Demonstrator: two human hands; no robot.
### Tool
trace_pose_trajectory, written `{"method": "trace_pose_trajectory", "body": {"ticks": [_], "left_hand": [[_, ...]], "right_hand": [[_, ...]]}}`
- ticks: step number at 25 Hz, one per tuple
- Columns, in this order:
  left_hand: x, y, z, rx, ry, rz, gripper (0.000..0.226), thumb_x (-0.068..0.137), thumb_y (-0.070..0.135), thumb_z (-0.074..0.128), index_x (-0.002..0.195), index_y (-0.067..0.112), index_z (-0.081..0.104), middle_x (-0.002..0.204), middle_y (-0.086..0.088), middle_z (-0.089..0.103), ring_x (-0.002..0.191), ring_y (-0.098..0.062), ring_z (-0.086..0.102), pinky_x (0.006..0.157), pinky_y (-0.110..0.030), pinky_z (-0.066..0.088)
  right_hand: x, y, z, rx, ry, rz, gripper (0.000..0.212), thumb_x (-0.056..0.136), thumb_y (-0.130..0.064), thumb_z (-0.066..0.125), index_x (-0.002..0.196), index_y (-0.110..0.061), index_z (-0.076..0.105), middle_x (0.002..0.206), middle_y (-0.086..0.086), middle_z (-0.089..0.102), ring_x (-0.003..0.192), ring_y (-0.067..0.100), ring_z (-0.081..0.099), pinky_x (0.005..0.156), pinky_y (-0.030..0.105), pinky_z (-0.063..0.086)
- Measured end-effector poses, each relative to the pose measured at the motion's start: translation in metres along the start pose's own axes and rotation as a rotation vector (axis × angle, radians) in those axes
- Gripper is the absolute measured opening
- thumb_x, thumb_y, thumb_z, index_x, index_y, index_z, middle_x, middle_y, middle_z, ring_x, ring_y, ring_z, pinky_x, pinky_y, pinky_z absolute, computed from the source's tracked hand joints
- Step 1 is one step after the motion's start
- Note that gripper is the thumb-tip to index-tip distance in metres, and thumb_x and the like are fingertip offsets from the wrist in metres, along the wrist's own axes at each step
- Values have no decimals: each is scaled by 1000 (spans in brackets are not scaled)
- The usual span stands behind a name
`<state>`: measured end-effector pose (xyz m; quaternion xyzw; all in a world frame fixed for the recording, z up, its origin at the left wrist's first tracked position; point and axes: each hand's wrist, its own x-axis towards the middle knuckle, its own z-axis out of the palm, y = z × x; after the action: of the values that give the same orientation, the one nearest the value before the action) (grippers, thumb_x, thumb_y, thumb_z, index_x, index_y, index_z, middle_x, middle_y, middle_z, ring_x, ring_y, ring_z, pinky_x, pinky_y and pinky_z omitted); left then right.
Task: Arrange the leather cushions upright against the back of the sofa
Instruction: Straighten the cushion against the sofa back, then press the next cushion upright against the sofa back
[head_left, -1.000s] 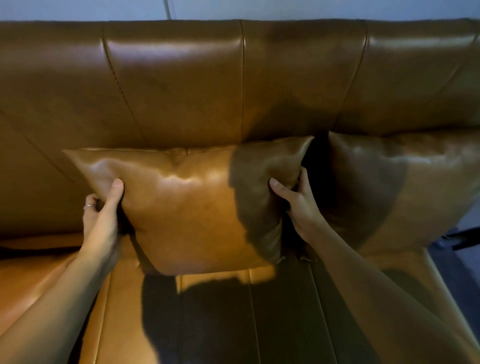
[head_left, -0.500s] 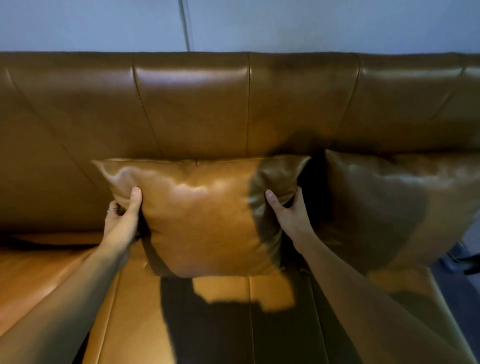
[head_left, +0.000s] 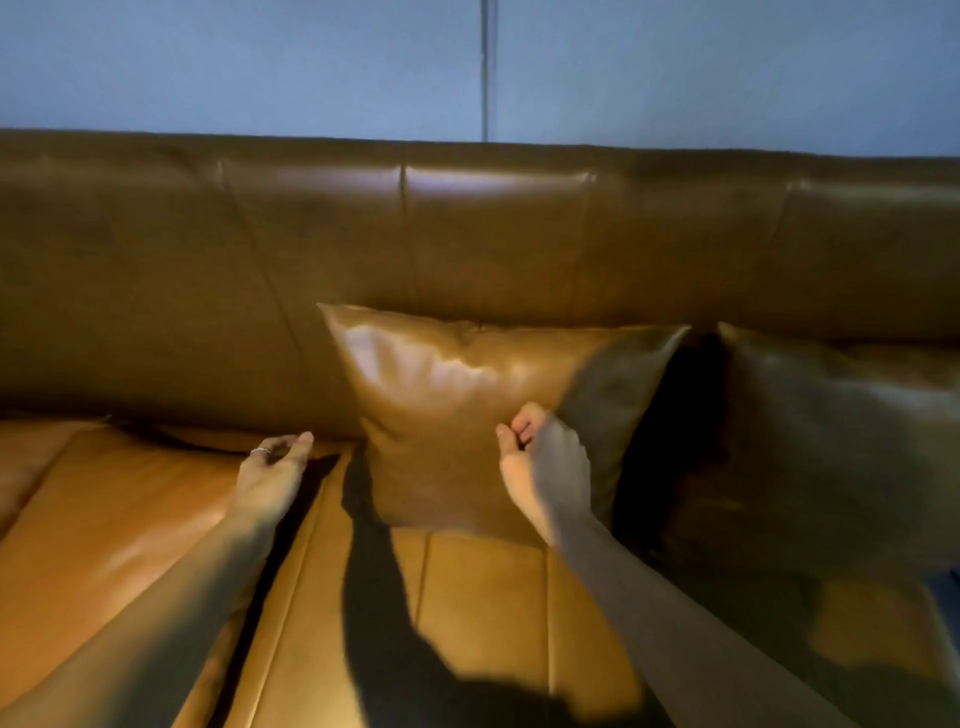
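A tan leather cushion (head_left: 447, 395) stands upright on the seat, leaning against the sofa back (head_left: 467, 244). A second, shadowed cushion (head_left: 831, 441) stands upright to its right, a dark gap between them. My left hand (head_left: 272, 467) hovers over the seat left of the first cushion, fingers loosely apart, holding nothing, a ring on one finger. My right hand (head_left: 545, 462) is in front of the first cushion's lower right part, fingers curled in with nothing visibly between them; whether it touches the leather is unclear.
The sofa seat (head_left: 483, 597) stretches toward me in tan panels with seams, partly in my shadow. A blue-grey wall (head_left: 260, 62) with a vertical seam rises behind the sofa back. A separate seat cushion (head_left: 104, 519) lies at the left.
Both hands have let go of the first cushion's sides and drawn back. The cushion now stands by itself against the sofa back. The view has tilted up and shifted left.
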<state>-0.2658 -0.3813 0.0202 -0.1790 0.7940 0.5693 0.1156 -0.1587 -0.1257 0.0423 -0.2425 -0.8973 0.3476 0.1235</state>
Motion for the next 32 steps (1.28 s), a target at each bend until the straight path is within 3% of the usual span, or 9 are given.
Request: {"method": "trace_pose_trajectory", "body": {"ticks": [5, 8, 14, 20, 22, 26, 27, 29, 32], "left_hand": [[45, -43, -82, 60, 113, 11, 17, 95, 24, 66, 103, 10, 63, 104, -14, 64, 106, -32, 60, 83, -34, 42], [83, -77, -142, 90, 148, -28, 11, 90, 17, 70, 97, 10, 66, 107, -20, 68, 110, -35, 63, 91, -37, 46], [162, -112, -251, 302, 142, -48, 54, 82, 37, 75, 129, 14, 61, 128, -12, 64, 121, -34, 58, 104, -41, 45], [225, -124, -304, 287, 59, -197, 84, 82, 53, 73, 149, 15, 40, 145, -12, 53, 129, -35, 51, 108, -41, 41], [231, -123, -308, 206, 56, -273, 86, 81, 57, 72, 149, 15, 40, 145, -10, 52, 128, -35, 52, 101, -40, 42], [232, -107, -304, 96, 8, -368, 95, 70, 66, 75, 145, 17, 45, 132, -11, 60, 106, -35, 62, 90, -43, 50], [230, -101, -302, 59, 1, -372, 94, 69, 66, 77, 143, 15, 47, 125, -10, 62, 99, -34, 63, 88, -44, 51], [226, -88, -297, -25, -9, -336, 85, 72, 60, 78, 138, 13, 52, 118, -9, 65, 90, -28, 62, 82, -40, 50], [226, -62, -283, -82, 6, -225, 74, 75, 56, 78, 130, 11, 58, 119, -8, 67, 94, -23, 61, 85, -35, 47]], "right_hand": [[-37, -62, 91, -119, -190, -76, 26, 95, -39, 58, 114, -21, 59, 110, 3, 65, 102, 26, 64, 77, 34, 48], [-56, -99, 155, -119, -300, -22, 39, 92, -44, 59, 125, -22, 56, 122, 5, 61, 113, 31, 60, 88, 43, 51], [-76, -158, 287, 151, -511, 415, 68, 84, -59, 63, 140, -29, 37, 133, 4, 57, 120, 33, 57, 98, 49, 47], [-75, -176, 342, 574, -456, 882, 101, 78, -60, 72, 156, -23, 19, 153, 11, 40, 136, 38, 42, 107, 52, 37], [-76, -175, 348, 646, -420, 880, 107, 72, -61, 76, 156, -26, 20, 155, 7, 40, 138, 35, 41, 110, 53, 36], [-73, -182, 356, 899, -273, 767, 137, 34, -70, 89, 152, -27, 34, 148, 1, 49, 133, 27, 49, 114, 51, 36], [-69, -186, 355, 900, -243, 741, 134, 34, -68, 91, 149, -25, 37, 145, 0, 52, 131, 26, 51, 114, 49, 37], [-56, -201, 344, 852, -200, 705, 100, 56, -50, 93, 139, -22, 46, 134, 0, 60, 121, 25, 58, 110, 46, 42], [-30, -203, 322, 903, -97, 626, 58, 73, -19, 87, 119, -21, 52, 114, 3, 69, 105, 24, 66, 100, 44, 51]]}}
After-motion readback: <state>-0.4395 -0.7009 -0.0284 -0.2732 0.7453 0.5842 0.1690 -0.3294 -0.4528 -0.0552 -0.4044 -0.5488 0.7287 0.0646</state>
